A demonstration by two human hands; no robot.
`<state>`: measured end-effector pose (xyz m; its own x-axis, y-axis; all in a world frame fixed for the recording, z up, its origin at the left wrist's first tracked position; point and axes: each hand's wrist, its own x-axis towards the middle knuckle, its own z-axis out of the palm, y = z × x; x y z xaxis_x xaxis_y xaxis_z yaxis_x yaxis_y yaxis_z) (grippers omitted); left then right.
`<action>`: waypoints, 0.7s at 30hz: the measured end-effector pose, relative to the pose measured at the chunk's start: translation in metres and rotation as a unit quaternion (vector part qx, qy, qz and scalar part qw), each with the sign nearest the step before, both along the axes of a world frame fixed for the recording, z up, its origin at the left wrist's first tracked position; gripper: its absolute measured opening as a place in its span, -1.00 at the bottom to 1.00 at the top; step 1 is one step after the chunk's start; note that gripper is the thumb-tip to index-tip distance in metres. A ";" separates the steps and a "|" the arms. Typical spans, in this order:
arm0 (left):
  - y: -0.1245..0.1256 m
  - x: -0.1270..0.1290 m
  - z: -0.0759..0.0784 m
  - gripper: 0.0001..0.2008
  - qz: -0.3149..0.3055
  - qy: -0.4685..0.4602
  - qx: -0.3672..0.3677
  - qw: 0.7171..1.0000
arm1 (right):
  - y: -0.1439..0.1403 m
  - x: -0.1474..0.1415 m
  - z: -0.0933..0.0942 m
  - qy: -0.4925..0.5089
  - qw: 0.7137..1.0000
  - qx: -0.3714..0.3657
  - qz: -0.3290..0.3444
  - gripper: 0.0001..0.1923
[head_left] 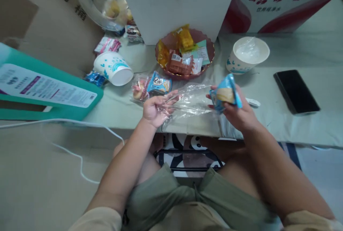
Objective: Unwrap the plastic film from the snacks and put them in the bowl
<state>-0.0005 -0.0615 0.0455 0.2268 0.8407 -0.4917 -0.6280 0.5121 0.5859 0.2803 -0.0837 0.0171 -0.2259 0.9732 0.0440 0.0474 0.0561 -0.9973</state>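
Observation:
A clear plastic bag (191,97) stretches between my two hands above the table's front edge. My left hand (158,109) is closed on one end of it. In my right hand (241,111) is a blue snack packet (226,93) with a pale picture on its front; the bag's other end reaches the fingers of this hand. Just beyond my left hand lie another blue snack packet (160,83) and a clear-wrapped pink and beige item (139,88). Farther back stands a reddish scalloped bowl (158,67) holding several wrapped snacks.
A paper cup (237,63) with crumpled plastic inside stands right of the bowl, near a black phone (297,91). Leftward are a tipped paper cup (114,68), a clear round container (85,0) and a green-edged box (91,107). White and red boxes (289,13) line the back.

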 end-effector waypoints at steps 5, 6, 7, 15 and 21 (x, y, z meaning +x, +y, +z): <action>0.011 -0.003 0.000 -0.87 0.045 0.048 -0.080 0.995 | -0.007 0.004 0.038 0.089 0.988 -0.031 -0.124 -0.44; 0.011 -0.004 0.000 -0.87 0.044 0.056 -0.087 0.994 | -0.003 0.002 0.048 0.065 0.986 0.003 -0.154 -0.48; 0.012 -0.004 0.000 -0.88 0.046 0.062 -0.088 0.993 | 0.005 -0.003 0.059 0.025 0.983 0.040 -0.180 -0.50; 0.011 -0.002 -0.002 -0.91 0.026 0.104 -0.056 0.993 | 0.104 -0.087 0.146 -0.448 0.879 0.089 -0.139 -0.29; 0.002 -0.007 -0.008 -0.86 -0.007 0.162 0.016 0.987 | 0.025 -0.079 0.102 -0.390 0.897 0.196 -0.069 -0.66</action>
<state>-0.0078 -0.0597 0.0372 0.0739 0.8551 -0.5131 -0.3974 0.4972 0.7713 0.2016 -0.0590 0.1190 -0.2155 0.9388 0.2689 0.7554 0.3347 -0.5633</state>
